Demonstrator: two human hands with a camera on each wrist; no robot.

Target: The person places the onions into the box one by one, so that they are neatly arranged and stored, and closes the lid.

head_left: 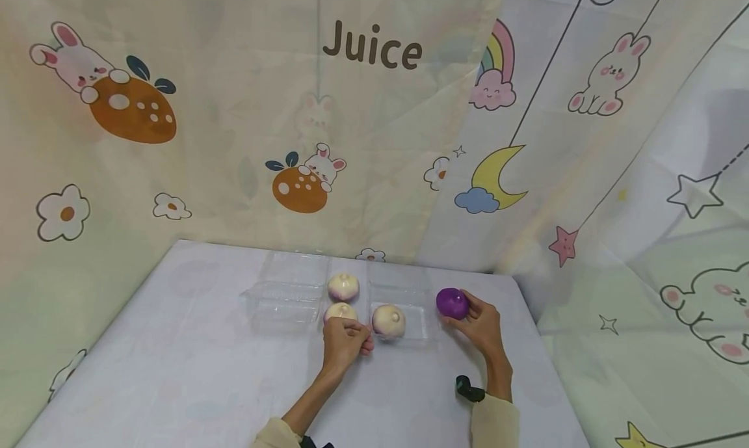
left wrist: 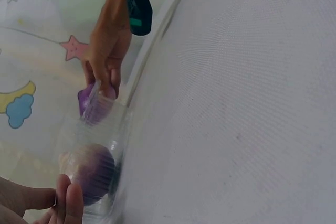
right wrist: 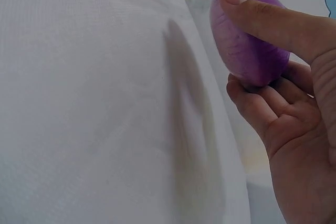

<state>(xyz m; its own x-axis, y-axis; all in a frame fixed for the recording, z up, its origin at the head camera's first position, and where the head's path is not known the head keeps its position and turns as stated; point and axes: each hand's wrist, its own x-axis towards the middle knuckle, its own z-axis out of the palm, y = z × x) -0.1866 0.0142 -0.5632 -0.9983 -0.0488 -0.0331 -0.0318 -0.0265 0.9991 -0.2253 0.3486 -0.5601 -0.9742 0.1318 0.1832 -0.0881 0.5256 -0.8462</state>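
Observation:
My right hand (head_left: 482, 324) grips a purple onion (head_left: 452, 303) between thumb and fingers, at the right end of a clear plastic box (head_left: 417, 321). In the right wrist view the thumb lies across the purple onion (right wrist: 247, 51), with fingers beneath it. A pale onion with a purple base (head_left: 389, 322) sits in that box. My left hand (head_left: 344, 345) pinches the near left edge of the box, thumb against fingers. Two more pale onions, a rear one (head_left: 343, 287) and a front one (head_left: 339, 311) partly hidden by my left hand, sit to the left.
Another clear plastic box (head_left: 287, 308) with a raised lid stands on the left. The white-covered table (head_left: 205, 370) ends at a printed cloth wall (head_left: 234, 110) behind and at the sides. Dark wrist straps (head_left: 468, 389) show at the sleeves.

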